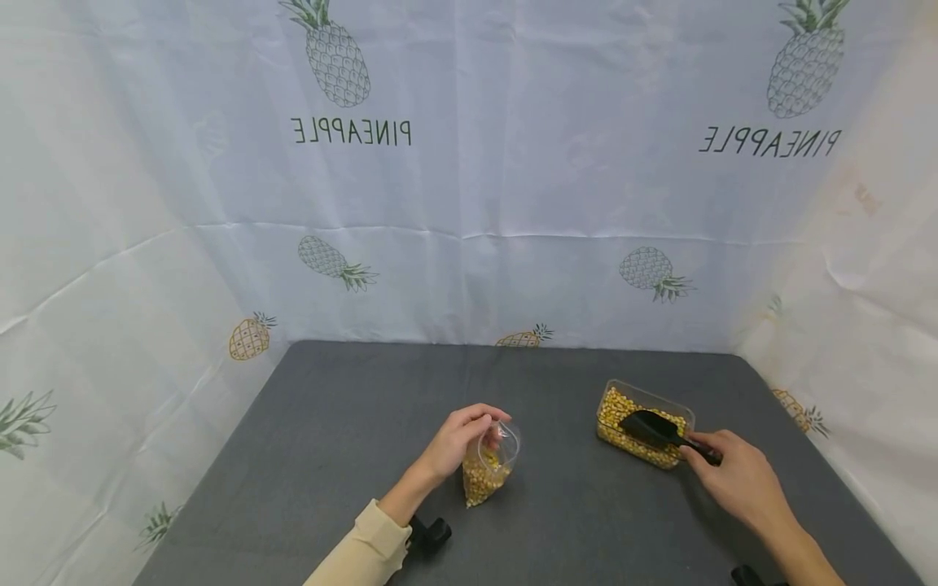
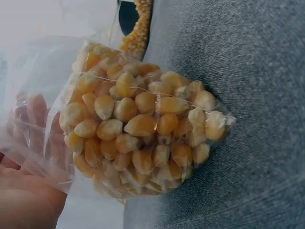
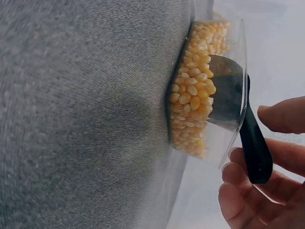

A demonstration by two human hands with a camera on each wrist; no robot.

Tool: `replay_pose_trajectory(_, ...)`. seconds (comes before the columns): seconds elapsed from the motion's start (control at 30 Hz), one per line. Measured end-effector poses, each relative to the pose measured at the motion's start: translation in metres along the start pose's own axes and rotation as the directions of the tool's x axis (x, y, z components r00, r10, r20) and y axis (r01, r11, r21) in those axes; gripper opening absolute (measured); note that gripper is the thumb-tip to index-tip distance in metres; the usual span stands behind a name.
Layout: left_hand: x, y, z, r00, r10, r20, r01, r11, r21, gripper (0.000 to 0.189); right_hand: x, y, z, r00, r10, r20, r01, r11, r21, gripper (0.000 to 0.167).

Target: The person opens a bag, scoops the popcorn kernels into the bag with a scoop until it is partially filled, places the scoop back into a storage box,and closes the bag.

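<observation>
A clear plastic bag [image 1: 479,482] of corn kernels stands upright at the middle of the table, its mouth spread wide. My left hand [image 1: 463,435] holds the bag near its mouth; in the left wrist view some fingers [image 2: 35,112] show through the plastic. To the right, a clear plastic container [image 1: 605,431] holds more corn kernels. A black scoop [image 1: 652,429] lies with its blade in the kernels and its handle over the rim. My right hand [image 1: 740,480] is around the handle, fingertips behind it, the thumb held apart from it in the right wrist view.
A dark grey tabletop [image 1: 352,423] lies under everything. White cloth [image 1: 469,179] with pineapple prints hangs behind it and at both sides. Black wrist mounts [image 1: 432,535] show at the forearms.
</observation>
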State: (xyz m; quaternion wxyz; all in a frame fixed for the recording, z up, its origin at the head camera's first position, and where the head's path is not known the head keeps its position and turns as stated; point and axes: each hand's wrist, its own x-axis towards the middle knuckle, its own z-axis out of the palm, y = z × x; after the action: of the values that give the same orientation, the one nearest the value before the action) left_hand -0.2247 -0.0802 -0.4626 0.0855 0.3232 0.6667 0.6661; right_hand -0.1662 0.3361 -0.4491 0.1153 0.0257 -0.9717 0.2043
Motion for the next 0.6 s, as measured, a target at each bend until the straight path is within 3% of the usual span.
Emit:
replay_pose_trajectory(0.17,0.001,-0.001,0.0,0.998,-0.066,-0.019,0.066,0.998,-0.015,0.034,-0.002,-0.004,-0.005,1.0,0.008,0.014,-0.008,1.0,0.004,0.037)
replay_pose_trajectory(0.33,0.002,-0.002,-0.001,0.991,-0.121,-0.056,0.121,0.993,-0.007,0.028,-0.005,-0.01,-0.009,0.999,-0.014,-0.029,0.013,1.0,-0.019,0.034)
replay_pose_trajectory(0.47,0.004,-0.004,-0.003,0.992,-0.109,-0.058,0.109,0.994,-0.012,0.028,-0.008,-0.019,-0.007,0.99,-0.066,-0.121,0.066,0.998,-0.007,0.026)
replay_pose_trajectory(0.6,0.003,-0.004,-0.002,0.996,-0.071,-0.061,0.073,0.997,0.03,0.024,-0.011,-0.03,0.003,0.967,-0.123,-0.222,0.14,0.988,0.059,0.017)
